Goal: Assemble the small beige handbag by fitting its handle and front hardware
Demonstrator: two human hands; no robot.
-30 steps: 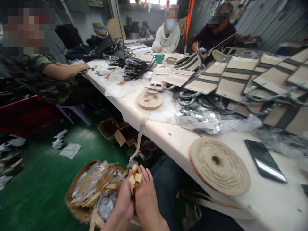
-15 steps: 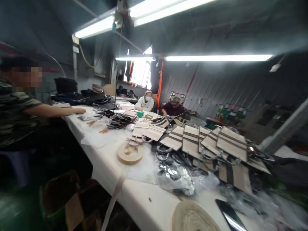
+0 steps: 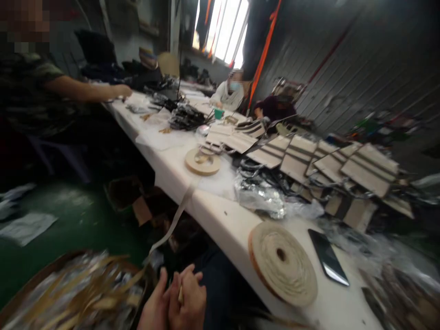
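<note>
My left hand (image 3: 156,300) and my right hand (image 3: 189,295) are together at the bottom of the head view, over my lap. The fingers of my right hand are curled, and a small tan piece (image 3: 180,294) shows at them. My left hand's thumb points up; its fingers press in against the right hand, and what they hold is hidden. A pale flat strip of tape (image 3: 175,220) hangs off the table edge and runs down to just above my left hand. It comes from the side of a tan tape roll (image 3: 203,167) on the table.
A large coiled roll (image 3: 283,263) and a phone (image 3: 329,257) lie on the white table (image 3: 220,229). Beyond are striped bag panels (image 3: 299,156) and plastic-wrapped parts (image 3: 261,195). A bin of scraps (image 3: 85,293) stands lower left. A co-worker's arm (image 3: 85,89) reaches in at left; two people sit behind.
The view has tilted down, so the table sits higher in the picture. Both my hands, the scrap bin and the whole large roll have come into sight. The co-worker's arm still reaches over the table.
</note>
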